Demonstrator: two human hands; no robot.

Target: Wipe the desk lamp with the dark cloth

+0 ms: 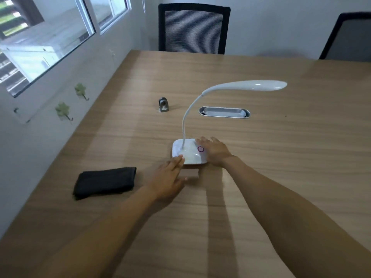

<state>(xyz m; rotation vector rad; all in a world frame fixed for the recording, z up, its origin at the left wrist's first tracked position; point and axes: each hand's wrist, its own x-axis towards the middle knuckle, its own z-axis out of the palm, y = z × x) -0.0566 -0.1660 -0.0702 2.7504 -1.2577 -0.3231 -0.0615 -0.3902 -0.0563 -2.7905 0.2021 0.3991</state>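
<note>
A white desk lamp stands on the wooden table, with a square base, a thin bent neck and a long head pointing right. My right hand lies flat against the right side of the base, beside a purple ring button. My left hand is spread with its fingertips touching the base's near left corner. A folded dark cloth lies on the table to the left of my left hand, untouched.
A small metal clamp-like object stands behind the lamp on the left. An oval cable slot is set into the table behind the lamp. Two black office chairs stand at the far edge. A wall with windows runs along the left.
</note>
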